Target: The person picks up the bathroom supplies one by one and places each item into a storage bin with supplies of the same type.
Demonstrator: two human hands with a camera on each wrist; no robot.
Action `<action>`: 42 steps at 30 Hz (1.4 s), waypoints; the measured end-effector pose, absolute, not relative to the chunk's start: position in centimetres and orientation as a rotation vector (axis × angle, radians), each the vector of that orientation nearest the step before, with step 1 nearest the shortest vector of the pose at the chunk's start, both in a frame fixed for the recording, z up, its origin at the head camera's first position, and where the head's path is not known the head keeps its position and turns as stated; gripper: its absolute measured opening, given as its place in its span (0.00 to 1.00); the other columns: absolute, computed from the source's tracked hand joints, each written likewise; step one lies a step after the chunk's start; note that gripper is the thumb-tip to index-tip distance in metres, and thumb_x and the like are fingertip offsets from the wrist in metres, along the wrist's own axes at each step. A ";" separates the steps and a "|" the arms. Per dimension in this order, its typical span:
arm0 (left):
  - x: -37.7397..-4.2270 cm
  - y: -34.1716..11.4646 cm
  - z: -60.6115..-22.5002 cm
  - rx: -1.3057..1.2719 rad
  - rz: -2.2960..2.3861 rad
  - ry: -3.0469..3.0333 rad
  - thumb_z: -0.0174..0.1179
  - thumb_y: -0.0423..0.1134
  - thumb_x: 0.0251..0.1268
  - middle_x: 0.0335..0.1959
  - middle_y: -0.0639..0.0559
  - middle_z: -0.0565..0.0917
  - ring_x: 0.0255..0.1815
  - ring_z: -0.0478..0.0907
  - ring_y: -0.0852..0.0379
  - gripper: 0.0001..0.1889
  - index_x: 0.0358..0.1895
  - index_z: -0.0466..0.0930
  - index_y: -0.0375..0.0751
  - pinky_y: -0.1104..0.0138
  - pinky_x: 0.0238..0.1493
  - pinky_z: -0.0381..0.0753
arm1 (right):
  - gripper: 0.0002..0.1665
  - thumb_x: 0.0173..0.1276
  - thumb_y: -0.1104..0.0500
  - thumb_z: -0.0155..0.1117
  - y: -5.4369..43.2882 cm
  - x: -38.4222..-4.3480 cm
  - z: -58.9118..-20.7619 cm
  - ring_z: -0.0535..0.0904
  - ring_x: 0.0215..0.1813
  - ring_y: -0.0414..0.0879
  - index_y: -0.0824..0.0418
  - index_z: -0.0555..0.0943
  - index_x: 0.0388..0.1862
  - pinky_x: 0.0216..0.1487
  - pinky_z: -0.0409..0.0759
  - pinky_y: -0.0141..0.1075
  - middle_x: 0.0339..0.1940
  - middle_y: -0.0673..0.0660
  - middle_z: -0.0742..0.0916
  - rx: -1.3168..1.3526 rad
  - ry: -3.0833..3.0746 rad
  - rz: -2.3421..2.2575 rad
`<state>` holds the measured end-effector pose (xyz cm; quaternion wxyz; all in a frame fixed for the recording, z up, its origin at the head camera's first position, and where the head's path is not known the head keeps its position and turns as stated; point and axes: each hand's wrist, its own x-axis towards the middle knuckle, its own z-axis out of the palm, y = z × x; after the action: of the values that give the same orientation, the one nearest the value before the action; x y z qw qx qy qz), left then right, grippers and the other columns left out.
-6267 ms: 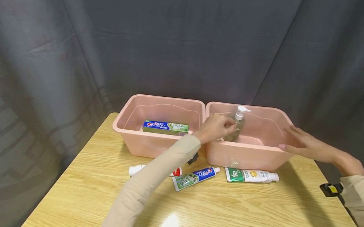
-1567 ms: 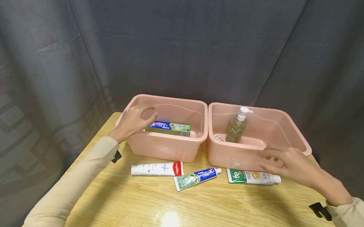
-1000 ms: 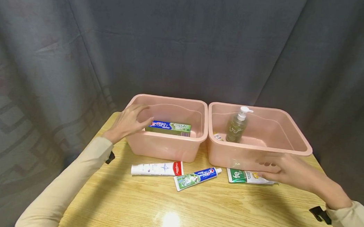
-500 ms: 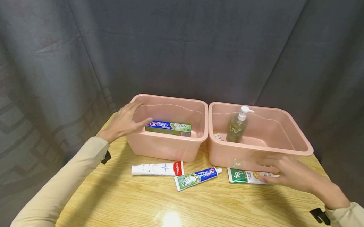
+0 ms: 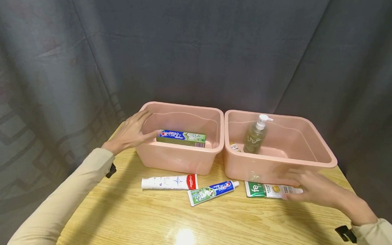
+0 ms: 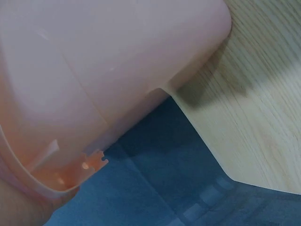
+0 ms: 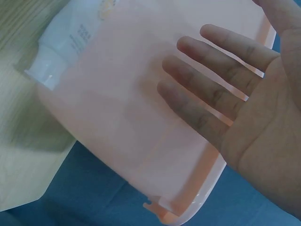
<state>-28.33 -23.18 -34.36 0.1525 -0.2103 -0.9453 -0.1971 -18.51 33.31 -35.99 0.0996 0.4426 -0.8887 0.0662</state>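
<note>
In the head view my left hand (image 5: 131, 131) lies at the left end of the left pink bin (image 5: 177, 159), fingers extended along its rim. That bin has a blue-and-green Crest toothpaste box (image 5: 181, 137) in it. My right hand (image 5: 318, 190) is held before the front wall of the right pink bin (image 5: 247, 168), fingers stretched out and holding nothing. A green-and-white toothpaste tube (image 5: 259, 190) lies below that hand, partly covered by it. Inside the right bin stand a pump bottle (image 5: 254, 139) and, beside it, a small, mostly hidden packet (image 5: 235, 147).
On the wooden table (image 5: 149, 224), in front of the bins, lie a white-and-red Colgate tube (image 5: 168, 182) and a blue-and-green Crest tube (image 5: 212, 193). A grey curtain (image 5: 200, 51) hangs behind. The bins stand side by side, rims nearly touching.
My left hand has left the pump bottle in the right bin and come to the left bin's left end. My right hand has come off the right bin's right rim to its front.
</note>
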 end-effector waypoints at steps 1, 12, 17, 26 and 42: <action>-28.3 -23.3 -34.4 -0.603 -0.559 -2.717 0.56 0.67 0.62 0.77 0.42 0.59 0.76 0.54 0.39 0.45 0.77 0.59 0.45 0.38 0.68 0.56 | 0.28 0.58 0.43 0.76 33.4 -18.5 -36.1 0.79 0.52 0.41 0.41 0.83 0.59 0.45 0.79 0.43 0.53 0.46 0.85 1.319 -2.630 0.207; -28.1 -23.8 -34.9 -0.624 -0.504 -2.748 0.56 0.67 0.63 0.79 0.39 0.52 0.77 0.50 0.35 0.46 0.79 0.52 0.51 0.35 0.66 0.55 | 0.30 0.52 0.46 0.80 34.6 -18.8 -37.3 0.78 0.48 0.41 0.45 0.85 0.57 0.43 0.77 0.39 0.51 0.48 0.84 1.294 -2.660 0.257; -28.0 -24.0 -34.9 -0.635 -0.519 -2.758 0.57 0.65 0.63 0.79 0.38 0.50 0.77 0.49 0.35 0.47 0.81 0.48 0.55 0.36 0.69 0.51 | 0.31 0.48 0.49 0.83 35.1 -18.9 -38.1 0.76 0.45 0.39 0.51 0.85 0.53 0.42 0.75 0.37 0.49 0.47 0.84 1.273 -2.679 0.289; -27.9 -24.3 -34.9 -0.601 -0.518 -2.812 0.55 0.68 0.63 0.79 0.36 0.47 0.77 0.45 0.34 0.49 0.81 0.45 0.53 0.36 0.70 0.47 | 0.31 0.49 0.47 0.82 36.0 -19.2 -39.1 0.75 0.44 0.37 0.56 0.85 0.51 0.41 0.75 0.37 0.48 0.46 0.83 1.231 -2.735 0.296; -27.6 -24.6 -34.9 -0.531 -0.500 -2.897 0.51 0.71 0.63 0.79 0.34 0.44 0.78 0.42 0.35 0.51 0.81 0.40 0.50 0.40 0.72 0.44 | 0.31 0.49 0.45 0.81 37.2 -19.8 -41.0 0.78 0.43 0.41 0.60 0.85 0.49 0.38 0.78 0.41 0.45 0.49 0.83 1.185 -2.789 0.235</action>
<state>-27.56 -24.58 -34.95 0.0770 -0.1772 -0.9668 -0.1670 -19.83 37.20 -40.99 0.0511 0.3894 -0.9164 0.0772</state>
